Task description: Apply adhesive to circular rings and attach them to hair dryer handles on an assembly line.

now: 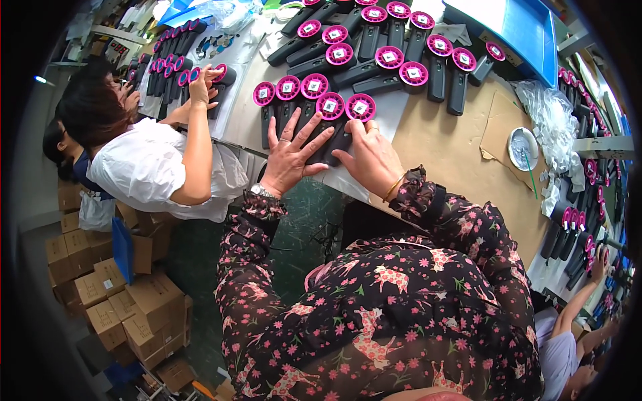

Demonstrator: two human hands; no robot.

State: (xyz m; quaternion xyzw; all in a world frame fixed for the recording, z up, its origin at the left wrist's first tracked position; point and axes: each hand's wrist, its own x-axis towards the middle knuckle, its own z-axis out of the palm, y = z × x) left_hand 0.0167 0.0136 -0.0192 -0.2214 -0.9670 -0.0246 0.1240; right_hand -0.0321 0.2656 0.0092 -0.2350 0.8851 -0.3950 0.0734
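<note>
A row of black handheld devices, each with a round pink slotted end and a small white square at its centre, lies near the table edge. My left hand (294, 154) is open, its fingers spread flat over the handles below the pink end (330, 105). Beside it, my right hand (374, 157) has its fingers curled around the black handle of the rightmost device (360, 107). The fingers and palm hide much of that handle. Several more such devices (390, 57) lie in rows behind, their pink ends turned upward.
A blue bin (550, 50) stands at the far right. Brown cardboard (435, 144) covers the table's right part, with a white bowl (509, 148) and crumpled clear plastic (552, 127) beyond. On the left, a co-worker in white (160, 164) handles similar devices. Cartons (154, 301) are stacked below.
</note>
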